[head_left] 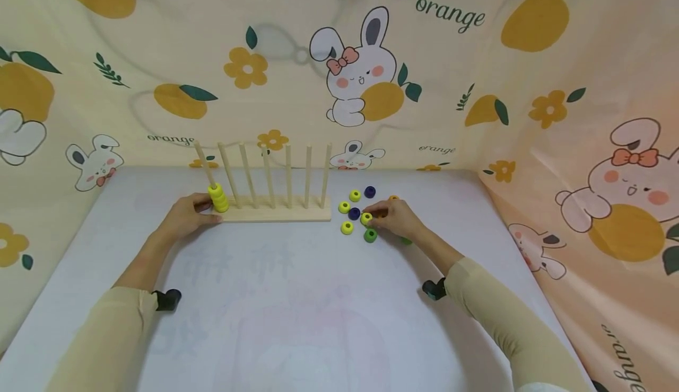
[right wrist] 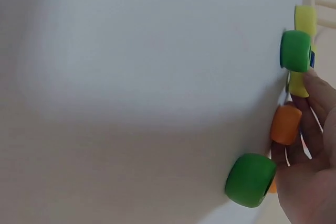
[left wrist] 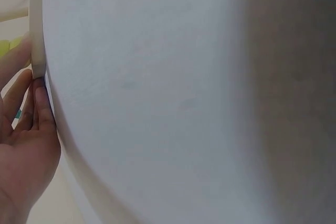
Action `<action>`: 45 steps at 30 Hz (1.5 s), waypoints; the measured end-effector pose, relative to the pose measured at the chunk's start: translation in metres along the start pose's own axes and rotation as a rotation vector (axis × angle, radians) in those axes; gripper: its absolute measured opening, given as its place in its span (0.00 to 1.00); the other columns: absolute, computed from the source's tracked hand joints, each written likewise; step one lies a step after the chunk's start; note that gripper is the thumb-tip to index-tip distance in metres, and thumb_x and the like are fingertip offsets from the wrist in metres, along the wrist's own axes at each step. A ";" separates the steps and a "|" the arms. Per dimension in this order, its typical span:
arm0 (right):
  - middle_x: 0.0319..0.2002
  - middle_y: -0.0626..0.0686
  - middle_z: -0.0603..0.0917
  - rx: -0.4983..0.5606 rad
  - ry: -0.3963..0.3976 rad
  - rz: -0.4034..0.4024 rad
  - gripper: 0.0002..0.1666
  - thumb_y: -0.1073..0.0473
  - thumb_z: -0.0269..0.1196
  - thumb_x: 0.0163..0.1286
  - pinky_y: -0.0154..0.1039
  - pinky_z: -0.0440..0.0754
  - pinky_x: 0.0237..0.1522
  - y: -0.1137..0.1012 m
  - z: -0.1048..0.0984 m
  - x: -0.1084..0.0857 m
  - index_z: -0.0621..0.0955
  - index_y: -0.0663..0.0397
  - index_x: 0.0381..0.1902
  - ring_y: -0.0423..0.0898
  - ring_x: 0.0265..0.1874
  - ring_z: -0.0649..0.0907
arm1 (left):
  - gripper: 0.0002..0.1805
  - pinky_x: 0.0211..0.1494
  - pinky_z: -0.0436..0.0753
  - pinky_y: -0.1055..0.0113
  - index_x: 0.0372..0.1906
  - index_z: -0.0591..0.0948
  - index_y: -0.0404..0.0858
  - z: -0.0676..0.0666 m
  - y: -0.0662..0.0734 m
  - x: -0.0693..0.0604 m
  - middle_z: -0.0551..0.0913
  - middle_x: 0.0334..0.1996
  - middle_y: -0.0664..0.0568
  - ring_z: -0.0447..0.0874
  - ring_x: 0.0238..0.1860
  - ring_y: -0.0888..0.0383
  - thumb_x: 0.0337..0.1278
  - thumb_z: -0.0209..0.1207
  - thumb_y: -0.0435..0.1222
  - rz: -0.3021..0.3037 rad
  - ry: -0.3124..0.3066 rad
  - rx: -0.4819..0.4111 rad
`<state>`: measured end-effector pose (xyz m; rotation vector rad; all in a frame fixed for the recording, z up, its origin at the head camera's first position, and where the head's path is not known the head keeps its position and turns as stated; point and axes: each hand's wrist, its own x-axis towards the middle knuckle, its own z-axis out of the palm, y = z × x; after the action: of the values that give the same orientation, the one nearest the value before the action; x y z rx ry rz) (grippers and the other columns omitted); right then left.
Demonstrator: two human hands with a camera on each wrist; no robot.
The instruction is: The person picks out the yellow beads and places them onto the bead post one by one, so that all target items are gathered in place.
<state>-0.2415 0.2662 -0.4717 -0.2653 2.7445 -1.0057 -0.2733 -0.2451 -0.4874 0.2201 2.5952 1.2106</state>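
A wooden peg stand [head_left: 276, 217] with several upright pegs is at the back left of the table. Yellow beads [head_left: 218, 197] are stacked on its leftmost peg. My left hand [head_left: 185, 218] holds the left end of the base, thumb at the front and fingers beside the stack. To the right of the stand, my right hand [head_left: 396, 218] pinches a yellow bead [head_left: 366, 219] low among the loose beads. Near its fingers are a dark blue bead [head_left: 354, 214] and a green bead [head_left: 370, 236]. An orange bead [right wrist: 286, 124] sits beneath the fingers in the right wrist view.
More loose beads lie around the right hand: several yellow ones, another dark blue bead [head_left: 370, 191] and a second green bead [right wrist: 251, 180], partly covered by the hand in the head view. A patterned cloth [head_left: 297, 97] hangs behind the white table [head_left: 297, 309] and along its sides.
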 end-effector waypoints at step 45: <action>0.48 0.51 0.85 0.216 0.191 -0.212 0.18 0.59 0.70 0.65 0.40 0.83 0.52 -0.069 -0.059 0.014 0.85 0.51 0.53 0.47 0.44 0.83 | 0.43 0.72 0.63 0.41 0.72 0.62 0.25 -0.001 0.002 -0.002 0.66 0.69 0.29 0.63 0.70 0.33 0.59 0.69 0.41 -0.037 -0.021 0.020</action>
<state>-0.2630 0.2474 -0.3849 -0.4539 2.7852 -1.4401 -0.2715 -0.2450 -0.4844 0.1872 2.5826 1.1641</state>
